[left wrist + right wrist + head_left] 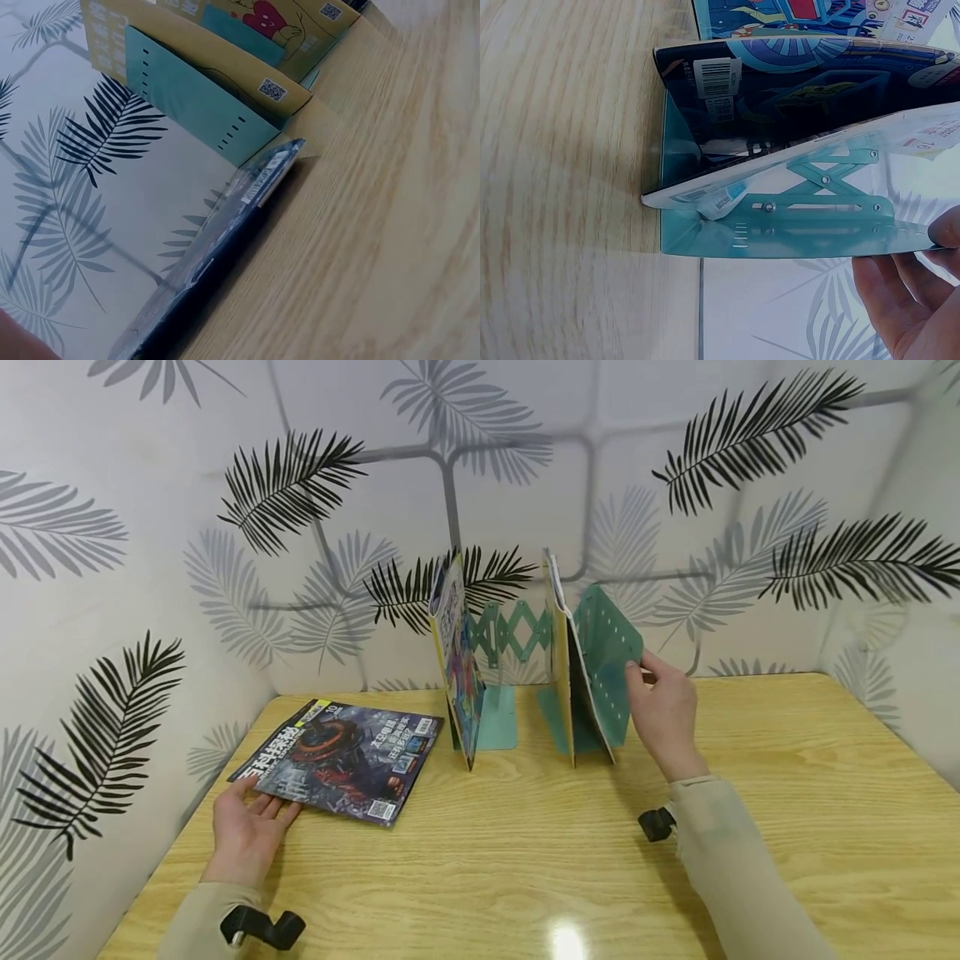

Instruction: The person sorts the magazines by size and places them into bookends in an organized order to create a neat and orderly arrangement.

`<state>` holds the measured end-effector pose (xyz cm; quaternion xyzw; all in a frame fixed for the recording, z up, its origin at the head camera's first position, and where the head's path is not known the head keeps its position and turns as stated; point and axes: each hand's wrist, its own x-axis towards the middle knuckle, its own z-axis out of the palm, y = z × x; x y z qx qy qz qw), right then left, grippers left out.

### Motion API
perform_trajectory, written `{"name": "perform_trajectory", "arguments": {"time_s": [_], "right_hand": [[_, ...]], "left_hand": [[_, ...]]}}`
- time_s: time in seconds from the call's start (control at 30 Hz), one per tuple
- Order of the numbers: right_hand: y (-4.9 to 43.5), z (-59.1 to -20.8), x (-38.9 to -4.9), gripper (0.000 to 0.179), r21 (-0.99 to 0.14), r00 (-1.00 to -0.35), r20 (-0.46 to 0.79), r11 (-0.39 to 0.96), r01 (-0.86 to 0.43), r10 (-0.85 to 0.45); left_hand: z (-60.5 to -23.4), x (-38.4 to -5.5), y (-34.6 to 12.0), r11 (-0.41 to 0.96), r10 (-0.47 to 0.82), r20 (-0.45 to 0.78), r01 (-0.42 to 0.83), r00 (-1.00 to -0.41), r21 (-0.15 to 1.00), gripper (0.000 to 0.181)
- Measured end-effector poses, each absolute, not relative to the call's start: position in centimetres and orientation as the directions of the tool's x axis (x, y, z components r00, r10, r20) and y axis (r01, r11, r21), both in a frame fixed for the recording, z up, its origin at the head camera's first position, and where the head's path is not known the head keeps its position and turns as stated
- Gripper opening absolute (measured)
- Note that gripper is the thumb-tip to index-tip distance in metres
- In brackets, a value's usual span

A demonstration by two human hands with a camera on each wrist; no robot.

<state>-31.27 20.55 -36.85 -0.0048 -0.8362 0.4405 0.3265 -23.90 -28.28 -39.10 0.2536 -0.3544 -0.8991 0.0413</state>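
At the left of the table, my left hand (246, 831) holds a dark magazine (348, 760) by its near left edge, thumb at the cover's edge and fingers partly hidden beneath. That magazine tilts up off the wood in the left wrist view. My right hand (663, 710) pinches the right end plate of a green expandable metal book rack (611, 652), thumb on one face and fingers on the other. Inside the rack, a thin book (459, 652) leans at the left divider. Two more books stand at the right, the outer one (795, 97) splayed open toward the end plate.
A wooden table (480, 860) carries everything. Behind it rises a wall (517, 518) covered in a leaf pattern, close to the rack. Black wrist mounts (262, 928) are strapped on both sleeves.
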Motion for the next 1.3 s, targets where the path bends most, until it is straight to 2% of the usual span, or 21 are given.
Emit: {"name": "perform_trajectory", "arguments": {"time_s": [0.37,0.53,0.73,1.07,1.3], "right_hand": [[20.6,-36.8,-31.3,0.034,-0.740,-0.793,0.536,0.613,-0.276,0.290],[20.5,-36.8,-31.3,0.034,-0.740,-0.795,0.536,0.612,-0.281,0.284],[20.6,-36.7,-31.3,0.034,-0.738,-0.788,0.542,0.613,-0.281,0.292],[20.7,-36.8,-31.2,0.034,-0.738,-0.788,0.542,0.615,-0.278,0.293],[20.7,-36.9,-31.3,0.033,-0.731,-0.784,0.550,0.621,-0.285,0.288]], "left_hand": [[-40.1,-24.8,-28.5,-0.805,-0.159,-0.425,-0.131,-0.891,0.578,0.074],[-40.9,-25.2,-28.8,-0.747,-0.200,-0.430,-0.147,-0.880,0.648,0.073],[-39.6,-25.0,-27.3,-0.687,-0.245,-0.441,-0.167,-0.864,0.708,0.071],[-39.0,-25.4,-26.2,-0.676,-0.276,-0.432,-0.146,-0.859,0.723,0.069],[-39.4,-26.2,-25.8,-0.713,-0.329,-0.406,-0.058,-0.852,0.699,0.063]]}}
